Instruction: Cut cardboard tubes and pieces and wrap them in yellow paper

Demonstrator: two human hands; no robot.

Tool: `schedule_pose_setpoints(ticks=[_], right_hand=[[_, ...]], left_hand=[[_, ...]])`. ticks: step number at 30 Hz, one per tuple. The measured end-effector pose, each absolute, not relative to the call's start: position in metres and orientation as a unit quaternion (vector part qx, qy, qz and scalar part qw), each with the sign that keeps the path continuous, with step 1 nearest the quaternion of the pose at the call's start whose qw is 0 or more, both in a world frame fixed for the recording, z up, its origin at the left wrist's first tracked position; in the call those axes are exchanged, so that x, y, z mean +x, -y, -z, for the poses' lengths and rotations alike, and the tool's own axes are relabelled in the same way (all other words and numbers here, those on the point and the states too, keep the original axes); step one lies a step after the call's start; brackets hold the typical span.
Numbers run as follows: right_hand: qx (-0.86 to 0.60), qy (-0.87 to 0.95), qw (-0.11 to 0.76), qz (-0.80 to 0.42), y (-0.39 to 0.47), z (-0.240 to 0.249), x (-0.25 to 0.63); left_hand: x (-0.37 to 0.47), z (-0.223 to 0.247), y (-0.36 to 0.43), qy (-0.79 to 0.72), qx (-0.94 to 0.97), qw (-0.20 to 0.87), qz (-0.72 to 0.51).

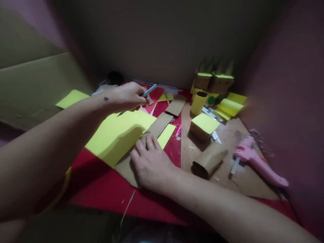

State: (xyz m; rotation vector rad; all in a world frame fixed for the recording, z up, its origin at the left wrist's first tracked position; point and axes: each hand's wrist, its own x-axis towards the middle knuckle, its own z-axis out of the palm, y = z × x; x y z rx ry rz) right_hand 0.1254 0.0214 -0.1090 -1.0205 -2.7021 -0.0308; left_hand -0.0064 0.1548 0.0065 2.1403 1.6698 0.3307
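Note:
My left hand [125,98] is closed around a thin light-blue pen or cutter [149,90], its lower tip over the far edge of a large yellow paper sheet [116,133]. Flat on a long brown cardboard strip [158,125] lies my right hand [149,162], fingers spread and pressing the strip down beside the yellow sheet. The strip runs diagonally over the red surface [101,185]. A smaller yellow piece [165,135] sits just right of the strip.
To the right, on a brown board [235,184], lie a pink glue gun [255,163], a cardboard tube [209,159], a yellow-topped box [204,126] and a yellow cup [198,102]. Behind stand more boxes [220,82] and folded yellow paper [230,107]. Cardboard walls enclose the space.

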Motion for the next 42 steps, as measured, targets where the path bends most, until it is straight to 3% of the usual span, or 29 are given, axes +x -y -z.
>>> schedule_pose_setpoints(ticks=[3, 7, 13, 20, 26, 35, 38, 42], right_hand=[[-0.36, 0.925, 0.121, -0.014, -0.022, 0.111, 0.126], [-0.371, 0.922, 0.109, -0.021, -0.022, 0.111, 0.127], [-0.387, 0.918, 0.089, -0.01, -0.02, 0.109, 0.131], [-0.402, 0.909, 0.097, -0.046, -0.02, 0.109, 0.134], [-0.388, 0.912, 0.117, -0.063, -0.023, 0.111, 0.136], [-0.382, 0.904, 0.162, -0.102, -0.028, 0.112, 0.142], [-0.376, 0.905, 0.136, -0.147, -0.03, 0.1, 0.147], [-0.338, 0.916, 0.04, -0.214, -0.036, 0.078, 0.157]], left_hand=[[-0.023, -0.011, -0.121, -0.613, 0.735, 0.264, -0.119], [-0.039, -0.005, -0.067, -0.584, 0.776, 0.231, -0.058], [-0.066, 0.051, -0.019, -0.565, 0.794, 0.225, -0.02], [-0.08, 0.086, -0.002, -0.558, 0.802, 0.206, -0.05], [-0.081, 0.098, -0.005, -0.538, 0.808, 0.216, -0.107], [-0.08, 0.095, -0.008, -0.569, 0.783, 0.233, -0.099], [-0.079, 0.093, -0.008, -0.564, 0.785, 0.239, -0.093], [-0.079, 0.09, -0.007, -0.566, 0.782, 0.247, -0.082]])
